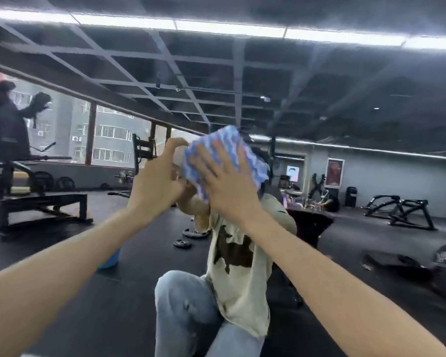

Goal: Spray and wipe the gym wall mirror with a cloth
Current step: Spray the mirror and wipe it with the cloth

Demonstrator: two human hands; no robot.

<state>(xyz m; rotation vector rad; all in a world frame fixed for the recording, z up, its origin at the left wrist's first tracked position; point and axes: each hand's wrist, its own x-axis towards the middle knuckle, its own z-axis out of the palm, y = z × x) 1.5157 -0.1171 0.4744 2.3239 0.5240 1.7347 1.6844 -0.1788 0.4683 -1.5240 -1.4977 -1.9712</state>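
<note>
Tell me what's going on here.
A person is wiping the gym wall mirror. The right hand lies flat, fingers spread, pressing a blue-and-white cloth against the glass. The left hand is raised beside the cloth's left edge with fingers curled; whether it grips anything is unclear. The reflection shows the person down on one knee, with weight plates on the floor behind. No spray bottle is plainly visible.

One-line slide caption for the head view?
Right hand presses a blue-and-white cloth flat against the gym mirror, left hand raised beside it.
</note>
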